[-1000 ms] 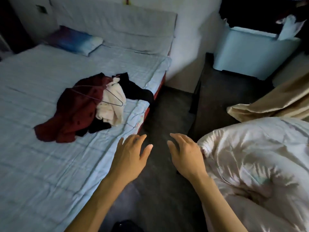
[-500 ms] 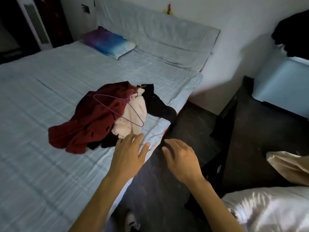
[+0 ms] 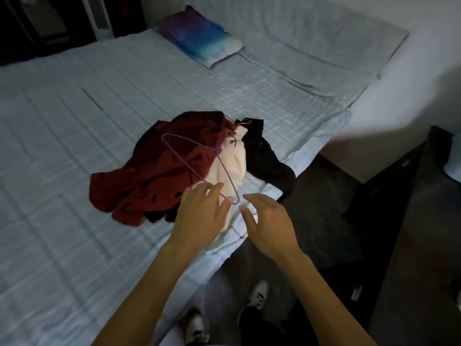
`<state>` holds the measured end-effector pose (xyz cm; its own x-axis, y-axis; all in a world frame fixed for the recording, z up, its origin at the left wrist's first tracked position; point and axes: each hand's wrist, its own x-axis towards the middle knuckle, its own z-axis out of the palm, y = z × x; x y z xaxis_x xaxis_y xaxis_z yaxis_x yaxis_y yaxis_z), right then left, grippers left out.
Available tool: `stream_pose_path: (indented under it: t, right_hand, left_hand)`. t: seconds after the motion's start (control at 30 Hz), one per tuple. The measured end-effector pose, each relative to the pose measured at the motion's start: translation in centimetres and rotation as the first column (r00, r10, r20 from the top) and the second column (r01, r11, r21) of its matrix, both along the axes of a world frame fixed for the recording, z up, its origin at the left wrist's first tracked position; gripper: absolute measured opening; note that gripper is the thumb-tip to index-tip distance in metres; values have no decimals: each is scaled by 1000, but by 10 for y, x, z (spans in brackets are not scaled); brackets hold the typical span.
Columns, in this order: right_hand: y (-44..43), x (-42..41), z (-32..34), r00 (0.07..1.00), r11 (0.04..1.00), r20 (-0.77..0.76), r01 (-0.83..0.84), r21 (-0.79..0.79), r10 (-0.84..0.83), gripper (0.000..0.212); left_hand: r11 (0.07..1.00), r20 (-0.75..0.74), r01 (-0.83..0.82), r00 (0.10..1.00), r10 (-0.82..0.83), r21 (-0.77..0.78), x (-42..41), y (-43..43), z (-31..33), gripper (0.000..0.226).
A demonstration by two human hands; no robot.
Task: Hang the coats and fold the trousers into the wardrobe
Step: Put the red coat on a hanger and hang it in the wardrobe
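Seen from the head: at the very start, by the look of it, with nothing yet hung or folded. Hovering palm down over the near end of the clothes heap with left hand and right hand, holding nothing. On the left, fingers straight and a little spread above the cream garment, thumb tip just beside the near corner of the purple wire hanger; cannot tell whether touching. On the right, fingers loosely bent and apart, above the bed near its edge, close to that same corner.

Next, probably: lift the hanger off the heap, then pull one coat free. Calls for a pinch on thin wire and a slow lift, being likely to snag cloth.

Heaped near the bed's right edge:
- Leftmost, a crumpled red coat with dark marks.
- In the middle, the cream garment.
- Rightmost, a black garment, maybe trousers, trailing over the edge.

Laid across red and cream, the hanger. At the far end, a thin reddish wire, perhaps a second hanger. Beyond, a pillow; far left, dark furniture, possibly the wardrobe, too dim to say.
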<state>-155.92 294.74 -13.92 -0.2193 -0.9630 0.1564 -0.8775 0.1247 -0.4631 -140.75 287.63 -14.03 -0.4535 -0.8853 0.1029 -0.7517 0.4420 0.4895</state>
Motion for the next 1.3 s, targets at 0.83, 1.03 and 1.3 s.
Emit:
stream_pose_path:
  t: [0.83,1.03,1.3]
  right_hand:
    - [-215,-155,-52,837,836,208,-535,118,506,32]
    - [-244,-142,-69,842,832,215,-531,160,496,32]
    - [-264,-103,-96,899,842,286,-419,340,331,41]
  left_hand:
    - [826,160,-559,824,544,70,-119,-115,-28,66]
    - [836,160,-536,841,517,114,-109,-151,-48,69]
    - [887,128,-418,908,399,198,-86,-197,-77,64]
